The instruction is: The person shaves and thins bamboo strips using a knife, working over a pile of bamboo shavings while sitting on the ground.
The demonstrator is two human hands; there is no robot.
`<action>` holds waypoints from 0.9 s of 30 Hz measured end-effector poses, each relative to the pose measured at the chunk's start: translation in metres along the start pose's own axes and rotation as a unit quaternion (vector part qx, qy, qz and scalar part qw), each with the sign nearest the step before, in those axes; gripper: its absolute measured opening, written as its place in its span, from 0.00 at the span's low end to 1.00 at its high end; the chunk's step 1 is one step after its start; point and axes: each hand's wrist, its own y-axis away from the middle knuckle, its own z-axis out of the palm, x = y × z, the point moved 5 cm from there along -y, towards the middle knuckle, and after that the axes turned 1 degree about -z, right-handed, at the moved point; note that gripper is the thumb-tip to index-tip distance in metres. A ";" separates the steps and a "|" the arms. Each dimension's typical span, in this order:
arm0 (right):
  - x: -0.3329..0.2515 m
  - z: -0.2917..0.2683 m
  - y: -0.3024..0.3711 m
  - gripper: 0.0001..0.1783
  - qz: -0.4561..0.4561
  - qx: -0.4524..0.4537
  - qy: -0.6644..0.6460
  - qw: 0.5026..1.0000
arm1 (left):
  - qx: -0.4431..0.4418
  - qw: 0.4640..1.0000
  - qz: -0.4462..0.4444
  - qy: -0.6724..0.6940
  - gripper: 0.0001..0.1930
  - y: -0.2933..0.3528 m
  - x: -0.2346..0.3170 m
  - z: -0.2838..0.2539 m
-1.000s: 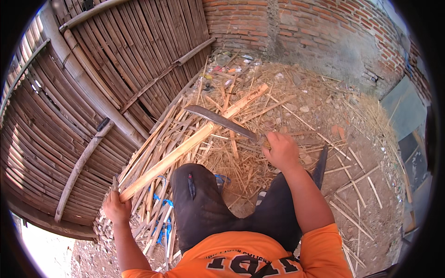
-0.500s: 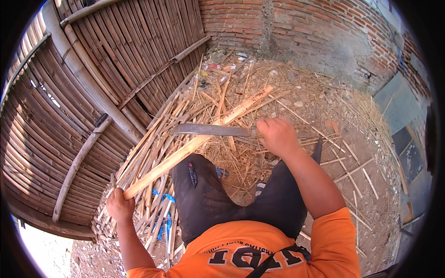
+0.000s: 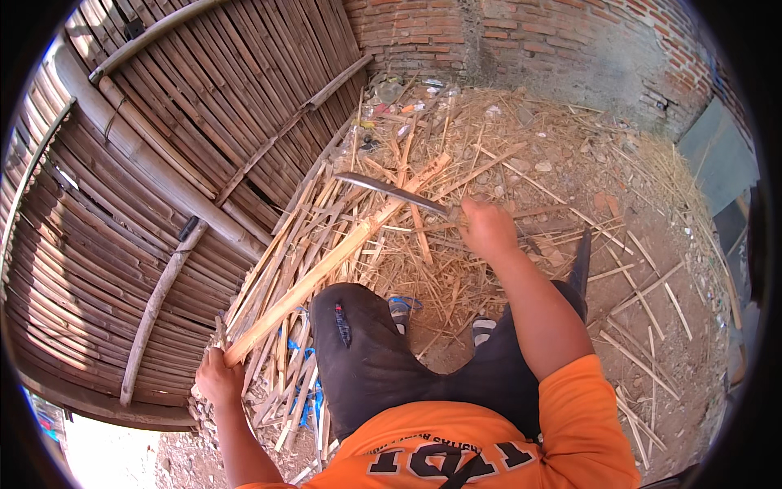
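My left hand (image 3: 220,378) is closed round the near end of a long, pale split-bamboo strip (image 3: 314,278). The strip slants away to the far right, past my left knee, and its far part looks rough along the edge. In my closed right hand (image 3: 490,231) is the handle of a machete (image 3: 389,191), mostly hidden by the fingers. Its long dark blade points left and crosses over the strip near the far end, tip tilted away from me. Whether the blade touches the strip, I cannot tell.
Many split strips (image 3: 281,273) lie heaped left of my legs, with blue ties (image 3: 308,399) among them. Shavings (image 3: 432,285) litter the ground around my sandalled feet. A bamboo-slat wall (image 3: 244,90) rises on the left, a brick wall (image 3: 554,57) behind, and grey sheets (image 3: 717,155) at right.
The machete has moved toward the strip's far end. Its blade has turned from nearly level and broad to slanted and thinner-looking. My left hand keeps its hold, and the whole view has shifted slightly.
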 end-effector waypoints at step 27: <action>0.016 0.015 0.011 0.08 -0.091 0.084 0.040 0.991 | -0.006 0.998 0.061 0.023 0.16 -0.002 0.026 -0.001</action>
